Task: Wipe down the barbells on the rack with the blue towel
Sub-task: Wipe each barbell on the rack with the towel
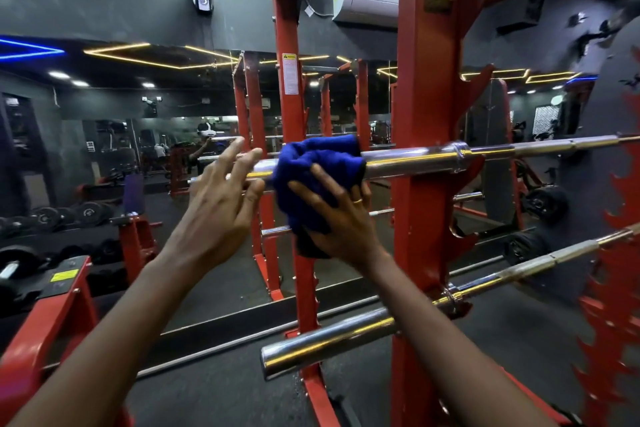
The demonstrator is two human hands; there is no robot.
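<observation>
A chrome upper barbell [415,161] lies across the red rack [420,87] at chest height. The bunched blue towel [313,163] is wrapped over its sleeve, left of the rack post. My right hand [337,218] grips the towel from below, fingers curled into the cloth. My left hand [221,198] hovers at the sleeve's left end with fingers straight and spread, holding nothing; I cannot tell whether it touches the steel. A second, lower barbell [332,340] rests on the rack near my right forearm, its sleeve end pointing toward me.
A wall mirror [138,135] behind the rack reflects the gym. Dumbbells [52,218] sit on a rack at the left, beside a red bench frame [45,319]. Red flame-shaped panels [616,288] stand at the right. Dark rubber floor [214,392] lies below.
</observation>
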